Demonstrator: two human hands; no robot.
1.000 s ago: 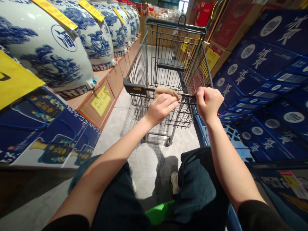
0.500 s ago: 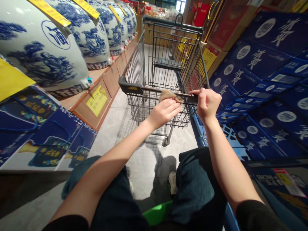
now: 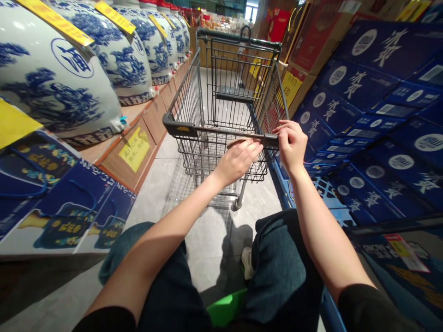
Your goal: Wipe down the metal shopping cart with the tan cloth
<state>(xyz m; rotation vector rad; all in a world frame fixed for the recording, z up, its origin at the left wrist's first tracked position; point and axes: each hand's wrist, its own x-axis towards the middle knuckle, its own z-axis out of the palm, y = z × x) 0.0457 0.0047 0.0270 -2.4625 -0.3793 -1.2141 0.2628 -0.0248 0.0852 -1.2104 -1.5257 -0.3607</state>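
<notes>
A grey wire shopping cart [image 3: 182,127] stands before me, its near rim a dark bar with black plastic corners. My left hand [image 3: 238,159] is closed over a brown cloth [image 3: 234,141] and presses it against the near bar, right of the middle. Most of the cloth is hidden under the fingers; a thin brownish edge shows above them. My right hand [image 3: 293,142] is curled over the cart's near right corner, fingers bent on top of the rim.
Large blue-and-white jars [image 3: 58,87] line a wooden ledge on the left, with blue gift boxes [image 3: 69,207] nearer. Stacked blue cartons [image 3: 367,92] crowd the right, beside a blue plastic pallet [image 3: 325,196]. Something green [image 3: 228,306] is between my legs, above the tiled floor [image 3: 204,235].
The cloth, bunched above the left fingers before, now shows only a thin edge. My right hand's fingers have loosened from a fist and lie bent over the corner. The view shifted slightly.
</notes>
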